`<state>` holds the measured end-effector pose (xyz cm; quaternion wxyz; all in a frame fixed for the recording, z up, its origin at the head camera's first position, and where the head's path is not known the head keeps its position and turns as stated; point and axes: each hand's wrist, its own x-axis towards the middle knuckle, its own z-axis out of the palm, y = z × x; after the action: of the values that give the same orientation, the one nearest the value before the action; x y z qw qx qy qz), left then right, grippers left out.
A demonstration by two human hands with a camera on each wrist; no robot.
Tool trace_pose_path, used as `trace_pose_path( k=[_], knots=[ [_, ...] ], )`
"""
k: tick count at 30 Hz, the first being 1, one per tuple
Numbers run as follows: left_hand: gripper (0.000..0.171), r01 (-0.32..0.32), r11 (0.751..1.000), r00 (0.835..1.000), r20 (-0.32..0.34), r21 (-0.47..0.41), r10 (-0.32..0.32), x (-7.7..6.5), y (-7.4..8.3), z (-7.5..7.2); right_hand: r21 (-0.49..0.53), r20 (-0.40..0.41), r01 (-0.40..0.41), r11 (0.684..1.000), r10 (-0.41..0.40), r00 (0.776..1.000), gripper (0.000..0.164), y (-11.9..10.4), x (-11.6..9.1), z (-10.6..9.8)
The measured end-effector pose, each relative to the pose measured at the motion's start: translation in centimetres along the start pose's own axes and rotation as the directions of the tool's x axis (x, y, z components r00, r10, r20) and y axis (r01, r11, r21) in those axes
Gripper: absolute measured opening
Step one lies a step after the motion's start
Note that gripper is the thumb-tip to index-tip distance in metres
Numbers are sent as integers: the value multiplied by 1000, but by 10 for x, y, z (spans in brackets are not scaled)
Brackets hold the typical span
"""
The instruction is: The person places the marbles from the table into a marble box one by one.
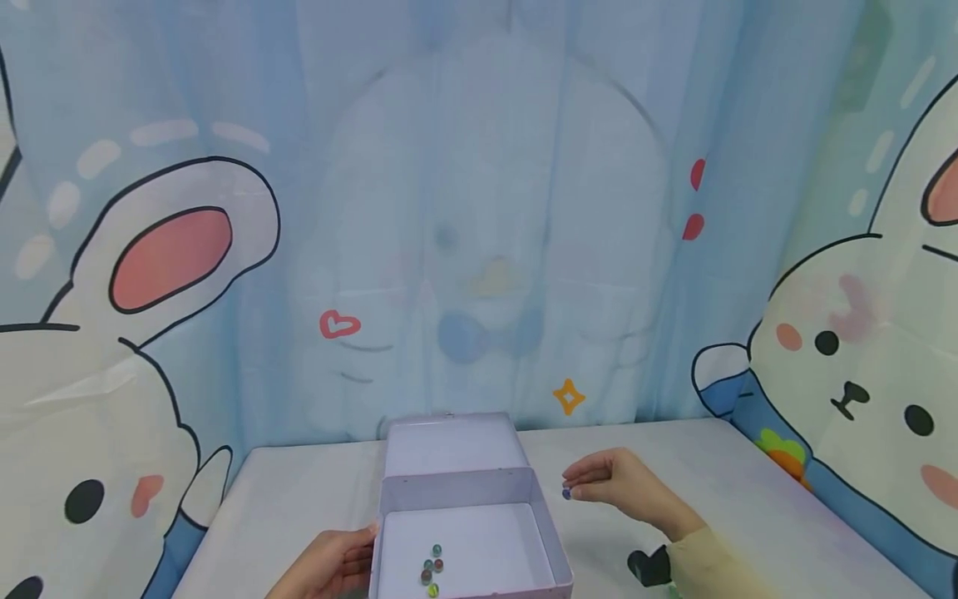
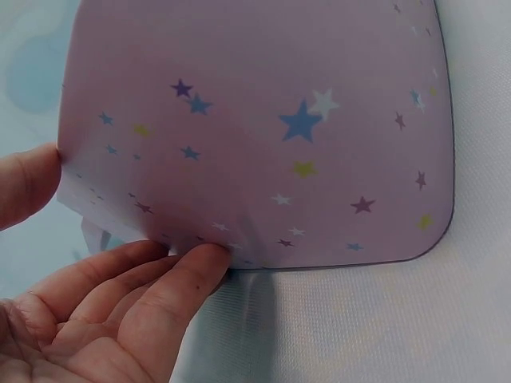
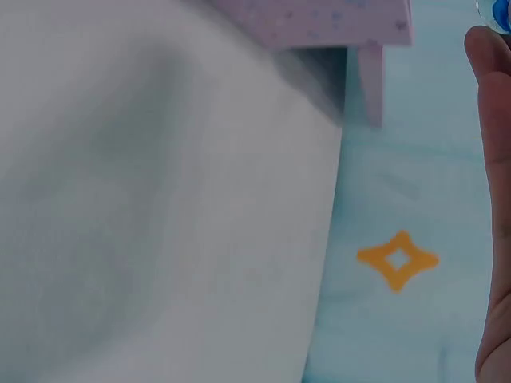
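A lilac box [image 1: 550,524] with small star prints stands on the table, its hinged lid [image 1: 456,445] tipped back. Several glass marbles [image 1: 428,565] lie inside towards its left, one of them a yellow-green marble [image 1: 432,590]. My left hand [image 1: 333,561] holds the box's left side; in the left wrist view its thumb [image 2: 28,187] is at one edge of the star-printed wall and the fingertips touch near another. Right of the box, above the table, my right hand [image 1: 617,487] pinches a blue marble [image 1: 566,493]. That clear-and-blue marble [image 3: 499,12] shows at a fingertip in the right wrist view.
A white cloth covers the table [image 1: 314,482]. Behind it hangs a blue curtain [image 1: 486,208] with cartoon rabbits. A black strap-like piece [image 1: 649,566] shows by the right sleeve [image 1: 711,566].
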<state>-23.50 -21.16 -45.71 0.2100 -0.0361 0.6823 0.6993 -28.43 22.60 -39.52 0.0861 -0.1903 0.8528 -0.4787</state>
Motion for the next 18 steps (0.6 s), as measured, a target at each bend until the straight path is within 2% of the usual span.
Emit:
trace_pose_path(
  k=[9,15,18],
  knots=[
    [61,25,1000,999,-21,-7,-25,0,1,2,-24,67,70,997,-68,995,27,-27,30,36],
    [61,29,1000,999,-24,2,-29,1,2,3,-51,134,75,996,-67,989,16,-38,43,59],
    [60,30,1000,999,-26,3,-30,1,2,3,-100,165,80,992,-63,984,14,-43,47,68]
  ],
)
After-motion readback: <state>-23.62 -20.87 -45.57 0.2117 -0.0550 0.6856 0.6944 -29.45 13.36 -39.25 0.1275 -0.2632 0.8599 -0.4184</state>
